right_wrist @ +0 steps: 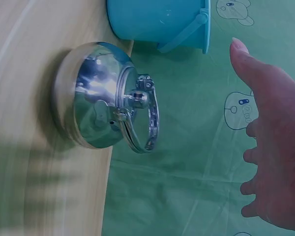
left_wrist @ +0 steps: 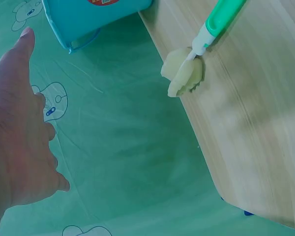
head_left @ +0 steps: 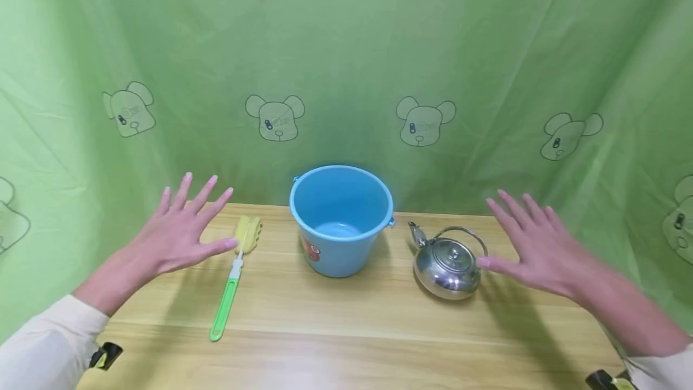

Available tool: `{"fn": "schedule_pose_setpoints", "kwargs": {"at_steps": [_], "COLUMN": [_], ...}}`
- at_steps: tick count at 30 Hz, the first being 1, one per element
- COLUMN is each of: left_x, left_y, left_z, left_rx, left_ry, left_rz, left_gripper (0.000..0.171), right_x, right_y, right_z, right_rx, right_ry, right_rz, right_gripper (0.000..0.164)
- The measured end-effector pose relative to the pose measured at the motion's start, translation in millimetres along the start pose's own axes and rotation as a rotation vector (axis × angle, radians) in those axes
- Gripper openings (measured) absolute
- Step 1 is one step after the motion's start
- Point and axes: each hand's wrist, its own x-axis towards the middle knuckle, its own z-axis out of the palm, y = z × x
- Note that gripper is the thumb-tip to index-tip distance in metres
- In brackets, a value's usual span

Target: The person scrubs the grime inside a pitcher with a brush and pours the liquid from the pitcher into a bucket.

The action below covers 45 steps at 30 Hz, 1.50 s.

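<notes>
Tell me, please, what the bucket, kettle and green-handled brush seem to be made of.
Bucket: probably plastic, smooth with a soft sheen and even blue color.
Kettle: polished metal, perhaps stainless steel, given its mirror-like reflections.
Brush: matte, scalloped yellow head, likely foam; smooth, evenly green handle, likely plastic.

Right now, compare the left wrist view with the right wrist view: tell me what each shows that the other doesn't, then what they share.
Only the left wrist view shows the sponge brush, the left hand and the bucket's red sticker. Only the right wrist view shows the metal kettle and the right hand. Both show part of the blue bucket, the wooden table and the green cloth with bear-head drawings.
</notes>
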Motion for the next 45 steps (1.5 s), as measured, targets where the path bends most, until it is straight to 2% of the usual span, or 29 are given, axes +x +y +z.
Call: {"fn": "schedule_pose_setpoints", "kwargs": {"at_steps": [7,14,23,33,45], "left_x": [0.6,3.3,10.0,15.0,20.9], "left_y": [8.6,18.0,29.9,44.3,54.1], "left_z": [7.2,15.0,17.3,21.1,25.1], "left_rx": [0.018,-0.004,0.015,0.021,0.029], "left_ry": [0.017,0.026,0.028,0.051,0.068], "left_rz": [0.027,0.048,0.059,0.098,0.128], "left_gripper": [0.094,0.095,0.097,0.099,0.099], "right_x": [-0.7,-2.9,-7.6,-9.9,-11.7], "right_y": [-1.7,-3.2,-4.6,-8.4,-9.0], "right_z": [8.7,17.3,27.1,35.2,38.3], "right_rx": [0.003,0.017,0.013,0.091,0.103], "right_ry": [-0.017,-0.017,-0.01,-0.029,-0.033], "right_rz": [0.001,0.007,0.003,0.014,0.036], "right_gripper": [0.11,0.11,0.114,0.116,0.12]}}
